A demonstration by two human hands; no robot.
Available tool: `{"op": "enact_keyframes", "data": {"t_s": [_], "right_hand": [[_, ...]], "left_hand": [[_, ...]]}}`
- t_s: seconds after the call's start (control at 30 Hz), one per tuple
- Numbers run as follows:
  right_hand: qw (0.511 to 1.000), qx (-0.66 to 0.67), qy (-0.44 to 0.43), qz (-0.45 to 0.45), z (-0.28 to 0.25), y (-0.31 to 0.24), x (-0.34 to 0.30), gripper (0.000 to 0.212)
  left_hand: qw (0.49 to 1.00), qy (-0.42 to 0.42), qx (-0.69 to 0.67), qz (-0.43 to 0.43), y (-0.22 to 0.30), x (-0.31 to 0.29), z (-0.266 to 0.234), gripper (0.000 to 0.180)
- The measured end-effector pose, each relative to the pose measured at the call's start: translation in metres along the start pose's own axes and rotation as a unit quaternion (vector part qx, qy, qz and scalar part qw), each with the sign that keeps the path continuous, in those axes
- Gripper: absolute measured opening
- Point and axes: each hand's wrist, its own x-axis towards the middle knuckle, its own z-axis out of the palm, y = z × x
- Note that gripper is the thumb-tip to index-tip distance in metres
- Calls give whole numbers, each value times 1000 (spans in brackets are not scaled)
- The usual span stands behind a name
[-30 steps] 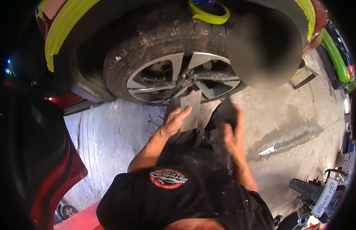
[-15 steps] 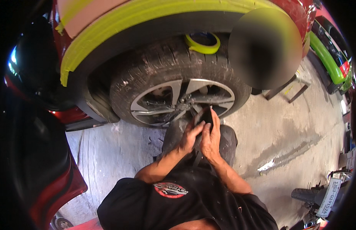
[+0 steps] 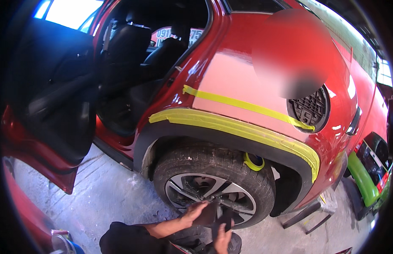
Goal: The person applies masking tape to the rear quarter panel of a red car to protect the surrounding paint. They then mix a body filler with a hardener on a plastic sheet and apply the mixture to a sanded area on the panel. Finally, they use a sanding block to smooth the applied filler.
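Note:
In front of the wheel (image 3: pixel 211 192), my left hand (image 3: pixel 194 214) is closed at the edge of a dark, thin, flat piece (image 3: pixel 207 215). Lower and to its right, my right hand (image 3: pixel 222 239) grips another dark flat piece (image 3: pixel 223 221), which stands nearly upright. Both pieces are blurred against the wheel, and I cannot tell their kind or whether they join. A roll of yellow-green masking tape (image 3: pixel 253 161) rests on top of the tyre (image 3: pixel 196 159), under the black wheel arch trim (image 3: pixel 230 137).
Yellow-green tape (image 3: pixel 247 127) edges the arch of the red car; another strip (image 3: pixel 247 106) crosses a pale pink panel patch (image 3: pixel 230 82). An open car door (image 3: pixel 52 106) stands at left. A low stool (image 3: pixel 312 213) is at right, a can (image 3: pixel 63 243) at lower left.
The view has tilted up, showing more of the car's side. My hands, close together before, are now farther apart, with a dark flat piece at each.

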Motion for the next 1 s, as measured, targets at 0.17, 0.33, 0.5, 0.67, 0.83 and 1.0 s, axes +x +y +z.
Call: {"op": "enact_keyframes", "data": {"t_s": [0.17,0.33,0.5,0.67,0.83,1.0], "right_hand": [[975,-152,-96,-129,17,-25,0,58],[956,-160,-195,-148,10,-34,-17,59],[993,-83,17,-82,27,0,-5,57],[986,-111,64,105,-40,99,46,54],[968,-172,-27,-183,-62,34,3,65],[969,-204,10,-137,35,16,-20,46]], "left_hand": [[986,-152,-67,-29,-18,-18,11,45],[940,-185,-240,-160,7,-21,27,49],[954,-280,-99,41,-10,-12,32,48],[957,-240,164,18,22,-67,32,40],[949,-196,-202,-143,25,-27,-5,25],[944,-212,88,237,-37,-14,-4,49]]}}
